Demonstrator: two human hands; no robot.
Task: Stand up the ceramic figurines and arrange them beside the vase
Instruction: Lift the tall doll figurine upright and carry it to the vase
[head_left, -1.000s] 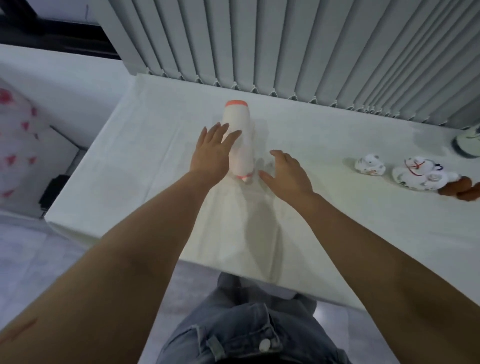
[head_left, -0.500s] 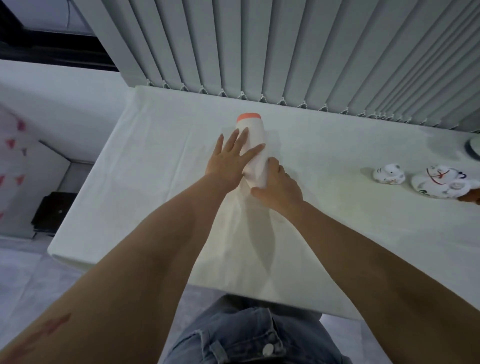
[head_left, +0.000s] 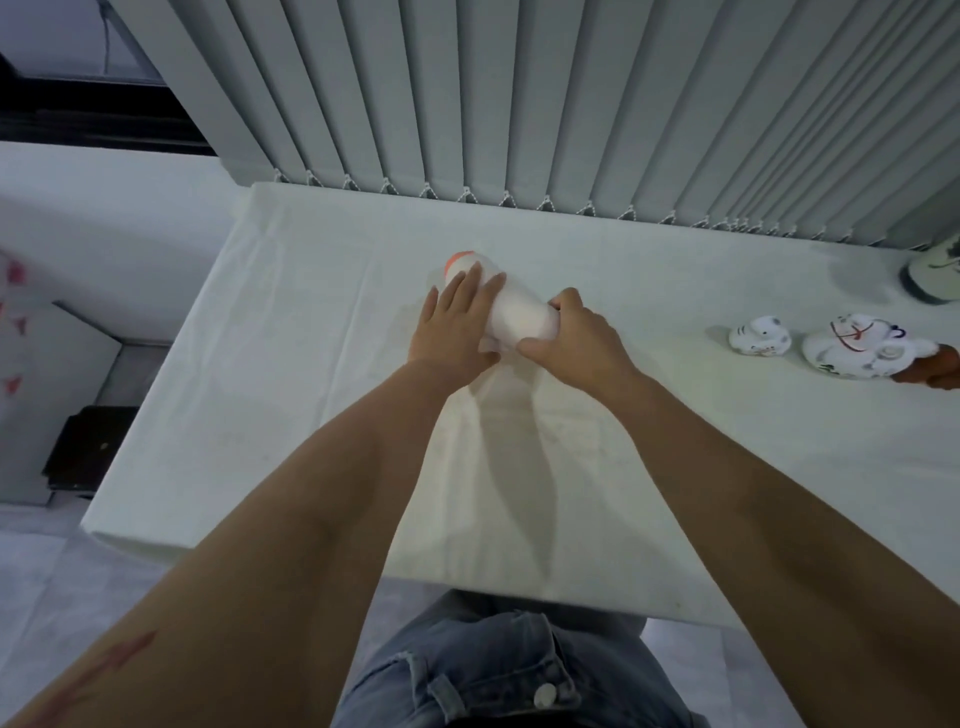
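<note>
- The vase, white with an orange rim, is tilted near the middle of the table, closer to the far edge; its rim points toward the far left corner.
- The left hand lies flat and open on the upper side of the vase, fingers stretched, so it presses more than it grips.
- The right hand is curled around the base end of the vase and holds it.
- Risk, in my judgement: the body looks smooth, and the open left hand gives little hold. If the right hand loosens, the vase can roll on the white cloth or fall back and crack.
- The cloth has folds; a base put down on a fold may stand unsteady.
- The small figurine and the larger figurine lie on their sides near the right edge, well apart from the vase. A brown piece touches the larger one; pulling one out quickly can knock the other.
- A dark-based object stands at the far right corner, partly cut off by the picture.
- No brand, label or writing can be read; the figurines show only painted red and dark marks.
</note>
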